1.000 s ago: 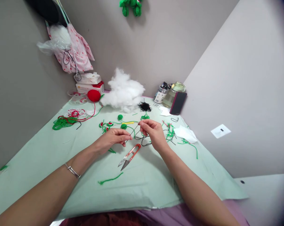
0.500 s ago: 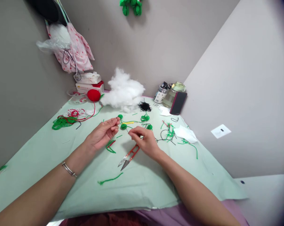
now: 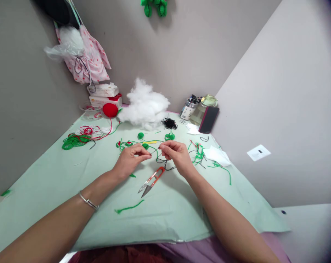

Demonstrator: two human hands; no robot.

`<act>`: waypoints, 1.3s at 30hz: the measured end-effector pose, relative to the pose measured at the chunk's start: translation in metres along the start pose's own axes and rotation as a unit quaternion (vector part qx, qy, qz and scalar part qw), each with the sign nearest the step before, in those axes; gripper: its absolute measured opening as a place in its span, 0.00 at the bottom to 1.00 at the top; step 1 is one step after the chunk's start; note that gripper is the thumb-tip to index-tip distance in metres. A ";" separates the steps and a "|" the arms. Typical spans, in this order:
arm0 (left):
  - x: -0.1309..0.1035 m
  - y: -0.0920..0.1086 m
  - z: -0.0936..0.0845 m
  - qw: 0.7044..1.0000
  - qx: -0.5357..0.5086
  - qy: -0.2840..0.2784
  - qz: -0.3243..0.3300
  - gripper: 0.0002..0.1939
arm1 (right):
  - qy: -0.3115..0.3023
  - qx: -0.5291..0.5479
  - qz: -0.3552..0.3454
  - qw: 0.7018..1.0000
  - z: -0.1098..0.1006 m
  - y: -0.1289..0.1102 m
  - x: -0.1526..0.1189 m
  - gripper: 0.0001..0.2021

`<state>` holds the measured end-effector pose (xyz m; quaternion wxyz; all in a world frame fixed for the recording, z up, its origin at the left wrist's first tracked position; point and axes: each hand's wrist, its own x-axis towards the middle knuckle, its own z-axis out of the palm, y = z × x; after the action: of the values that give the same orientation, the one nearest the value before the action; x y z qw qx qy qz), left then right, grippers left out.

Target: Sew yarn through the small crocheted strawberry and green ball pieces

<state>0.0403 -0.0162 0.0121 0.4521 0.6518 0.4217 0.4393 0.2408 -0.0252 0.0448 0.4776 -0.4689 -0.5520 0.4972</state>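
My left hand [image 3: 132, 159], palm down, pinches one end of a short dark strand [image 3: 154, 151] that looks like black yarn. The strand's other end is pinched by my right hand [image 3: 177, 155], a few centimetres to the right. Whether a needle is on it, I cannot tell. Loose black yarn [image 3: 162, 160] loops below my right hand. Orange-handled thread snips [image 3: 152, 182] lie beneath both hands, blades toward me. Just beyond my fingers are small green crocheted pieces [image 3: 145, 146] and a yellow-handled crochet hook [image 3: 149, 142].
White stuffing [image 3: 145, 104] is heaped at the back, with a black yarn tangle [image 3: 169, 123] beside it. A red yarn ball [image 3: 110, 110] and green yarn [image 3: 75, 141] lie left. A phone [image 3: 209, 119] leans on a bottle [image 3: 198, 116]; green scraps [image 3: 198, 153] lie right.
My left hand has turned palm down and moved right. My right hand has risen slightly to the right, uncovering the snips' handle. A dark strand now spans between my fingertips.
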 end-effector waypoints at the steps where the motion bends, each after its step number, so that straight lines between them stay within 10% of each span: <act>1: 0.001 0.000 -0.001 1.000 -0.004 0.018 -0.007 0.08 | -0.002 0.002 0.006 1.000 0.000 0.001 0.001 0.13; 11: 0.003 0.000 -0.006 0.971 -0.224 -0.005 -0.085 0.15 | -0.050 -0.028 0.006 0.998 0.004 0.004 0.001 0.13; 23: 0.023 0.002 -0.058 0.955 -0.208 0.210 -0.033 0.19 | 0.058 -0.055 -0.052 0.995 -0.032 -0.012 0.007 0.12; 32: -0.002 0.019 0.003 0.989 -0.093 -0.096 -0.066 0.22 | -0.078 -0.071 -0.025 0.994 -0.015 -0.017 -0.007 0.14; 39: 0.001 0.010 -0.011 0.972 -0.114 -0.156 -0.130 0.14 | -0.045 -0.060 -0.023 0.997 -0.025 -0.015 -0.001 0.14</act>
<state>0.0312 -0.0146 0.0244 0.6368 0.5963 0.3741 0.3146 0.2652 -0.0243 0.0611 0.4345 -0.4609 -0.6127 0.4726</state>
